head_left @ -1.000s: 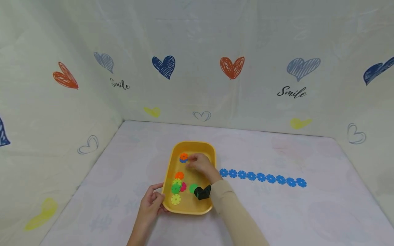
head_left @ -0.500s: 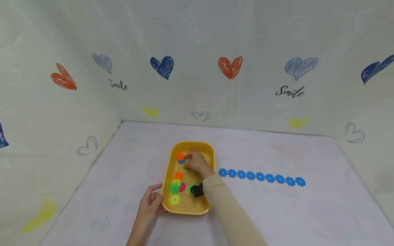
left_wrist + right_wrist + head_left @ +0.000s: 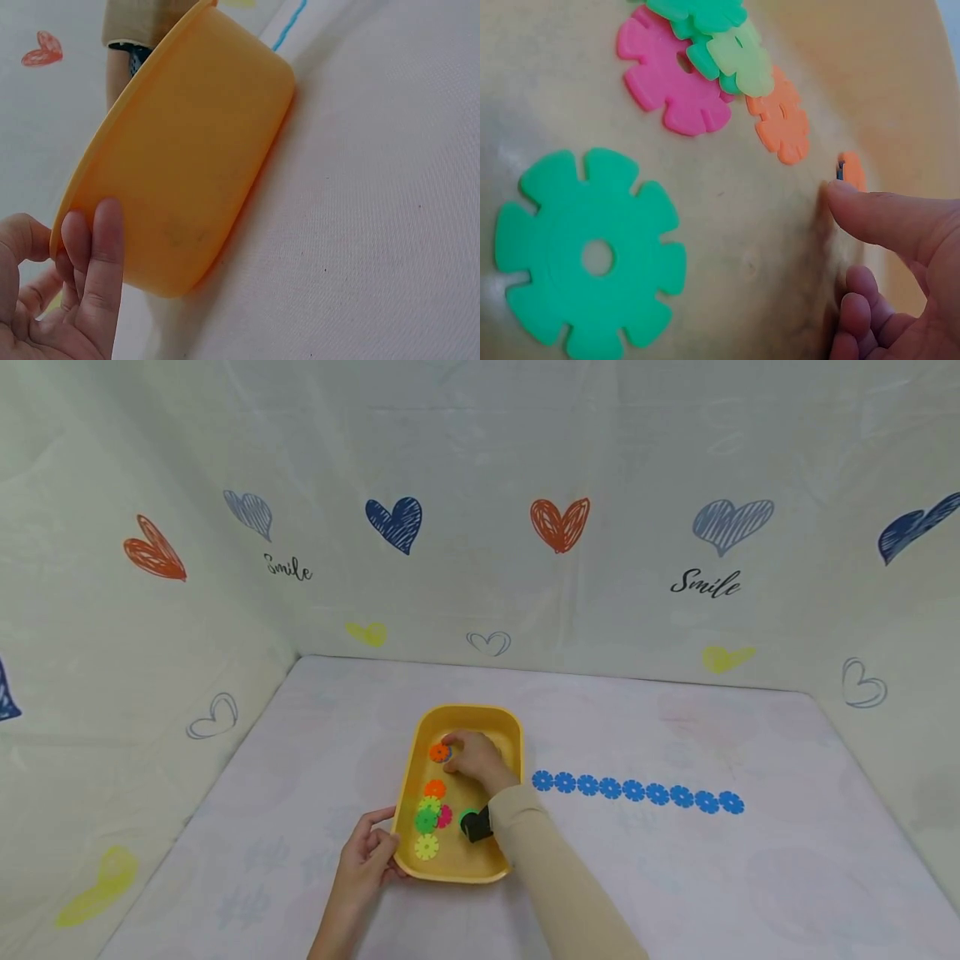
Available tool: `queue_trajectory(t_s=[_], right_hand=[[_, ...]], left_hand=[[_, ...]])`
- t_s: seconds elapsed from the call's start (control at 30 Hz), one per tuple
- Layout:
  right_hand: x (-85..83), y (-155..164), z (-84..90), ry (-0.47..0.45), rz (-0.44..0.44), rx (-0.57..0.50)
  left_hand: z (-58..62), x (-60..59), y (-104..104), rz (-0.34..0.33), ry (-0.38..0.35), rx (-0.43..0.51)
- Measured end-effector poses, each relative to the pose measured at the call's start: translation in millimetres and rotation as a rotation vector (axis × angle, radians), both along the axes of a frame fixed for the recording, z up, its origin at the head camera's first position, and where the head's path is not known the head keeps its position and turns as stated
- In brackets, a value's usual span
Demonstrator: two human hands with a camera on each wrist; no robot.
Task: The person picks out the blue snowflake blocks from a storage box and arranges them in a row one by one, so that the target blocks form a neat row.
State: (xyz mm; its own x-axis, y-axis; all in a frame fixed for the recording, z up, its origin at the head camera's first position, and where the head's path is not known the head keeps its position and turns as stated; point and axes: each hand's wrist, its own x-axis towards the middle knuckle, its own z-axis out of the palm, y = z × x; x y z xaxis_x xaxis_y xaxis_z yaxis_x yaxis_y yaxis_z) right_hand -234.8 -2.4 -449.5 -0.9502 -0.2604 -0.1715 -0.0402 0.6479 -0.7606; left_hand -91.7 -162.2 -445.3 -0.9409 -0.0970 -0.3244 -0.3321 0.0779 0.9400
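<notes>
My left hand (image 3: 366,853) grips the near left rim of a yellow plastic tray (image 3: 480,875), thumb over the edge and fingers against the outer wall (image 3: 187,150). Inside the far part of the tray, my right hand (image 3: 477,760) pinches a blue notched building disc (image 3: 449,754). Most of that disc is hidden by an orange building disc (image 3: 439,752) on top of it; in the right wrist view my thumb (image 3: 862,206) meets its edge. Nearer in the tray lie another orange disc (image 3: 435,788), a pink disc (image 3: 671,82), a green disc (image 3: 592,255) and a few overlapping green and yellow ones.
A row of several blue discs (image 3: 633,791) runs rightward across the white table (image 3: 637,877) from the tray's right side. A pale sheet (image 3: 480,443) printed with hearts stands behind and at the sides. A black wrist device (image 3: 476,825) hangs low over the tray.
My right hand has moved slightly left onto the stacked orange and blue discs. The orange disc has shifted nearer, and the blue one now shows at its right. My left hand keeps its grip.
</notes>
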Motion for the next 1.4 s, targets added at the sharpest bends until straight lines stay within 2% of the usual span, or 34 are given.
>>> queue_trajectory(t_s=[0.27,0.5,0.9,1.13,1.23,1.4], right_hand=[[-0.3,-1.2,2.4,-0.016,-0.018,0.050],[-0.1,-1.5,3.9,-0.004,-0.004,0.059],[1.1,-2.3,5.7,-0.019,-0.042,0.061],[1.5,-1.6,7.7,-0.029,-0.047,0.062],[1.8,-1.4,7.6,-0.037,-0.040,0.069],[3.6,-1.5,8.1,-0.047,0.006,0.144]], left_hand=[[0.5,-0.5,-0.2,0.001,-0.002,-0.016],[1.5,-0.5,0.3,0.007,-0.003,-0.026],[3.0,-0.2,1.4,0.009,-0.005,-0.055],[2.4,-0.4,1.7,0.015,-0.005,-0.005],[1.7,0.1,1.0,0.012,-0.003,-0.005],[0.7,0.5,0.7,0.003,0.009,-0.008]])
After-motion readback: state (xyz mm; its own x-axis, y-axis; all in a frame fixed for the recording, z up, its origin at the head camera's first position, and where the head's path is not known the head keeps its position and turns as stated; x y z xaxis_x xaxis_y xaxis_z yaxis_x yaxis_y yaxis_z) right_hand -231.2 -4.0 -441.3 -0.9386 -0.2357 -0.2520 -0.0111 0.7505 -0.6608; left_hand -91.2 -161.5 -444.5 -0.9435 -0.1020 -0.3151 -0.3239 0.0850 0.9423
